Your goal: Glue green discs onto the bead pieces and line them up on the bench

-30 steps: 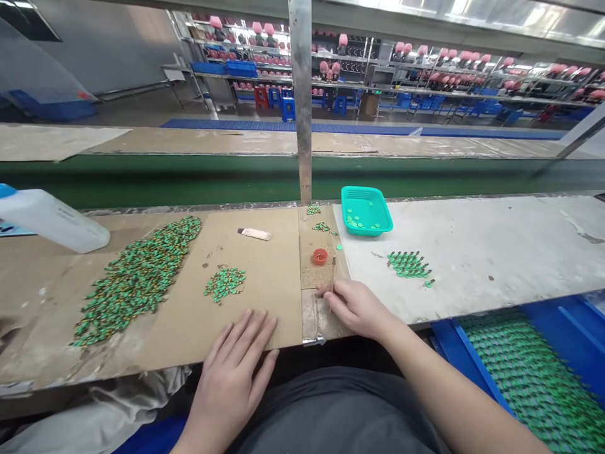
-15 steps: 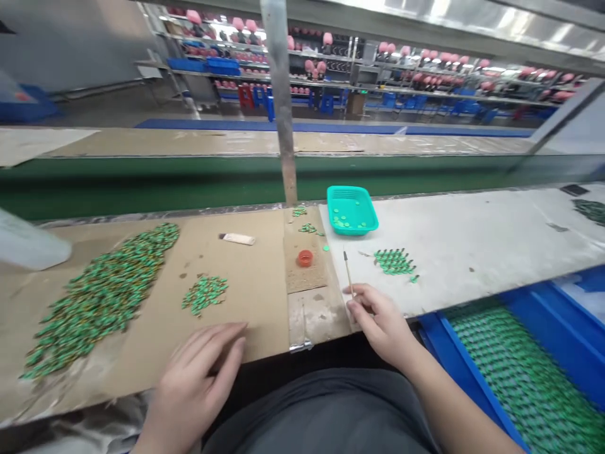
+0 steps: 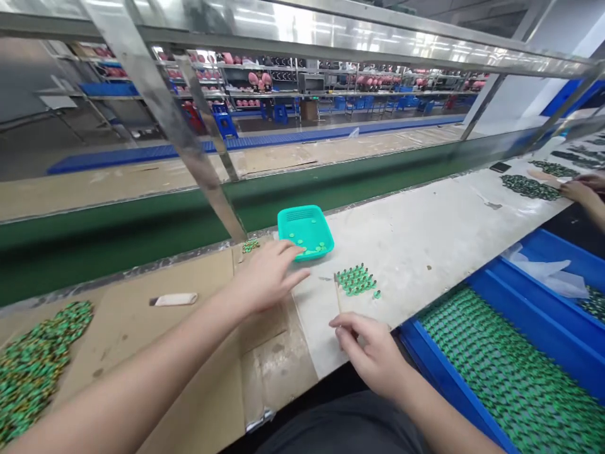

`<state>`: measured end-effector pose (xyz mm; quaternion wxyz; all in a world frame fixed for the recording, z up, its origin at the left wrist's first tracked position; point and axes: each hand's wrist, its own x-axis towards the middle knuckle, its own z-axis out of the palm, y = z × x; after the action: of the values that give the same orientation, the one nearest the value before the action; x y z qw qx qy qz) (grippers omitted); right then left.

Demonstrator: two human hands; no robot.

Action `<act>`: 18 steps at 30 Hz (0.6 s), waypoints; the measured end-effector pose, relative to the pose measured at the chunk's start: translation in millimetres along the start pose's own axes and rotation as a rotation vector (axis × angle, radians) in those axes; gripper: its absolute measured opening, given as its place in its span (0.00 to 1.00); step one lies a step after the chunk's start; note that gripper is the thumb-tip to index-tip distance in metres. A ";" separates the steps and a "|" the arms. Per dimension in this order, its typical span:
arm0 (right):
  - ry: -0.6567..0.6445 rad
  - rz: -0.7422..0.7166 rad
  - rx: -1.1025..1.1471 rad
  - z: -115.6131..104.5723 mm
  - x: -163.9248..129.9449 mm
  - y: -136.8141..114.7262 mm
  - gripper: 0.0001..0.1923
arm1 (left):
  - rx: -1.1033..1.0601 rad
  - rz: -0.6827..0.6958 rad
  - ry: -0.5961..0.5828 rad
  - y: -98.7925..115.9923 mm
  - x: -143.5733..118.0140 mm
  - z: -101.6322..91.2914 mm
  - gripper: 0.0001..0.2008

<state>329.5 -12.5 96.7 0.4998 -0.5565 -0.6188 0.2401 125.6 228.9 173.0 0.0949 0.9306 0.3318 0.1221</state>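
Evidently pinched between the closed fingers of the right hand (image 3: 371,353): a thin, wooden-looking stick (image 3: 338,300), dark-tipped, inward from the near edge of the pale worktop (image 3: 392,236). Just right of its tip, small green pieces (image 3: 355,282) with dark upright stems, in rows. Toward the far edge, a smooth turquoise basket (image 3: 295,222), flat round discs (image 3: 292,235) inside. At its near rim, the left hand (image 3: 265,275), fingers parted, contact unclear. Leftward, matte cardboard (image 3: 118,299) under a whitish tube (image 3: 177,299); beyond, a grainy green-and-gold pile (image 3: 45,356).
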 end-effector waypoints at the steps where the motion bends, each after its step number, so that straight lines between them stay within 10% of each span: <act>1: -0.002 -0.013 -0.001 -0.9 -0.7 -1.9 0.11 | 0.028 0.017 -0.053 1.5 28.5 8.3 0.26; 8: 0.008 -0.061 -0.089 -21.5 -4.3 -6.2 0.13 | 0.089 0.011 -0.370 1.1 93.0 46.2 0.25; 18: 0.038 -0.089 -0.062 -32.6 -5.2 0.9 0.11 | 0.079 -0.071 -0.500 5.7 121.8 13.0 0.24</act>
<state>358.2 -25.5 106.6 0.5042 -0.5481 -0.6404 0.1878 224.1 301.4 182.1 0.1419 0.9226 0.3350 -0.1280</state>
